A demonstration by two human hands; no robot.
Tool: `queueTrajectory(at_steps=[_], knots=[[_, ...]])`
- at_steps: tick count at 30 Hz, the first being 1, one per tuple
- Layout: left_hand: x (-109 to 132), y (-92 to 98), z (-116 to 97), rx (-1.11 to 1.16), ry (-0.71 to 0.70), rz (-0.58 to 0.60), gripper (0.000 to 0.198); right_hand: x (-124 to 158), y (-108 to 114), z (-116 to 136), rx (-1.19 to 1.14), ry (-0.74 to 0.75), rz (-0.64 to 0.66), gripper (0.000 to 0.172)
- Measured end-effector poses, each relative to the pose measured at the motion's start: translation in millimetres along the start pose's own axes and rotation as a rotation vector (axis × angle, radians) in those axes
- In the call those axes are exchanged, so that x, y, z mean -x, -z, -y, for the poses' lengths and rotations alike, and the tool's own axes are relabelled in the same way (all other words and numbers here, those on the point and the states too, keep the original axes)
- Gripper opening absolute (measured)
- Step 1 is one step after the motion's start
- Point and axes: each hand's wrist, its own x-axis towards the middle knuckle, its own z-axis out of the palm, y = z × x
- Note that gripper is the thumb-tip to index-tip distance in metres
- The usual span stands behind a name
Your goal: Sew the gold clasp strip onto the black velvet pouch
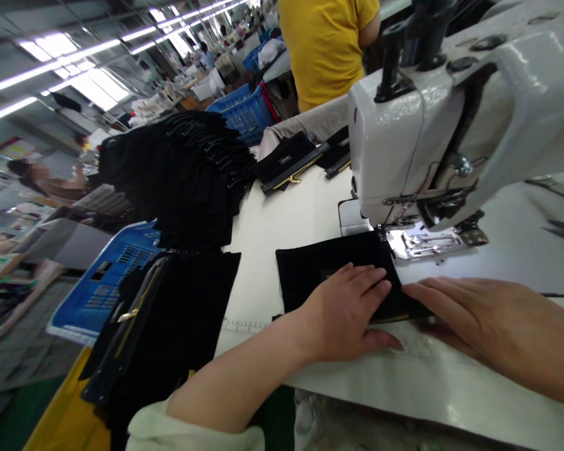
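Note:
A black fabric pouch piece (305, 269) lies on the white sewing table, its far right corner at the needle area of a sewing machine (404, 131). A small dark label and a bit of gold zipper at the near edge show on it. My left hand (348, 307) rests flat on the piece, fingers stretched over it and thumb near its lower edge. At the near right corner, my right hand (470, 313) has its fingers closed on the fabric's edge; the lower fingers are partly hidden. The machine's lit presser foot (416, 241) sits just beyond the hands.
Black pieces with gold zippers (286, 163) lie at the table's back. A tall stack of black pieces (183, 169) stands left, with more draped near a blue crate (103, 282). Scissors (557, 188) lie at right. A person in a yellow shirt (326, 50) stands behind.

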Motion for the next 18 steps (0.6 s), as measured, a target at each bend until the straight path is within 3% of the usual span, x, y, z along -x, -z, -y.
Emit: queueTrajectory(at_steps=[3, 9, 18], knots=[[5, -6.3, -10, -0.142, -0.010, -0.034, 0.056, 0, 1, 2, 0.105, 0.124, -0.012, 0.036], [-2, -14.5, -11, -0.311, -0.090, -0.276, 0.047, -2, 3, 4, 0.174, 0.046, -0.039, 0.042], [-6, -6.1, -18, -0.489, -0.089, -0.233, 0.036, -1, 0, 3, 0.103, -0.041, -0.135, 0.038]])
